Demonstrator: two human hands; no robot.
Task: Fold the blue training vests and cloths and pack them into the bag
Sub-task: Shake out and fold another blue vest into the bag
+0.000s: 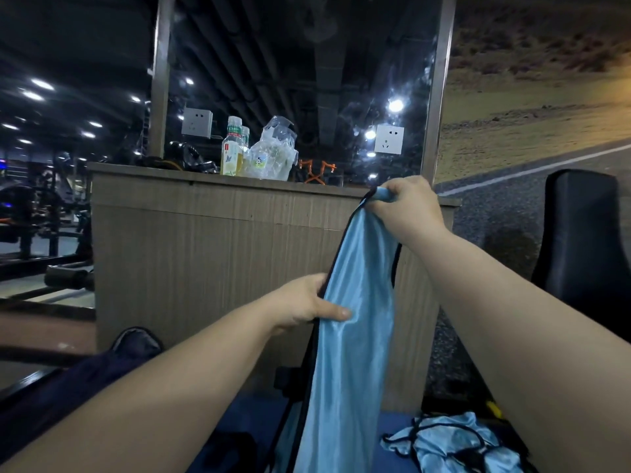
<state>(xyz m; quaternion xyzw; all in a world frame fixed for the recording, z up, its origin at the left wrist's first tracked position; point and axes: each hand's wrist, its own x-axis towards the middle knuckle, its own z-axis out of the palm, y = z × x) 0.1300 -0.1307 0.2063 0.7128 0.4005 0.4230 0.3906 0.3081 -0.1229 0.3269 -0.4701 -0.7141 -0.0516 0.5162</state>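
In the centre of the frame, the right hand (pixel 406 208) grips the top of a blue vest (pixel 355 319), and the left hand (pixel 307 303) pinches its black-trimmed edge lower down.

A: Body only, quick. Arms?
B: Left forearm (pixel 170 387) and right forearm (pixel 512 319) are bare right to the frame edge.
A: Hands?
B: Left hand (pixel 307 302) and right hand (pixel 406 206) are bare. The left thumbnail is short.
A: Legs?
B: There's dark navy fabric (pixel 85 380) lower left. Can't tell if it's trousers.
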